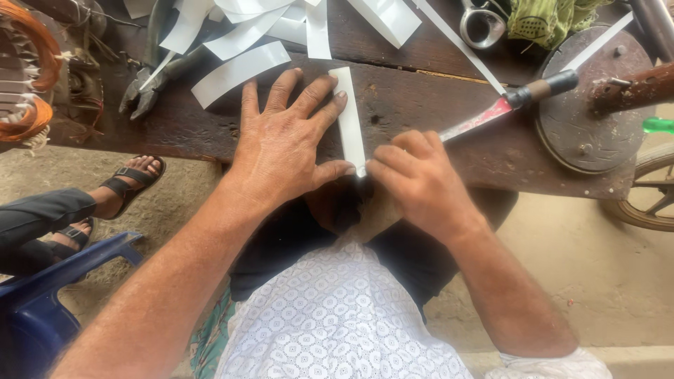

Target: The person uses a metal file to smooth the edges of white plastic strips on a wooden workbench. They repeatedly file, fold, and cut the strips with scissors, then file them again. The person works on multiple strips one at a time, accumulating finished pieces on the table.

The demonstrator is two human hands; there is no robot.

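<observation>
Pressing: a white paper strip (349, 116) is held flat on the dark wooden bench (421, 105), which serves as the landmark below.
Left hand: the left hand (284, 137) is spread open, palm down on the bench top, gripping nothing; its thumb and forefinger lie against the strip's left edge, apparently so that the strip cannot slide or curl.
Right hand: the right hand (414, 179) is curled at the bench's near edge, fingertips pinched on the strip's near end, seemingly to fold or crease it there.
Strip: it runs lengthwise away from the near edge, between the two hands, lying flat on the wood.
Knife: a red-bladed knife (505, 109) with a dark handle is laid on the bench right of the strip, within reach of the right hand.
Loose strips: more white strips (239, 70) are heaped toward the bench's far side, left of centre.
Pliers: pliers (140, 95) are rested at the bench's left part.
Round plate: a rusty metal disc (590, 119) is set at the bench's right end.
Beyond the bench: another person's sandalled foot (133, 179) is seen on the ground to the left.
</observation>
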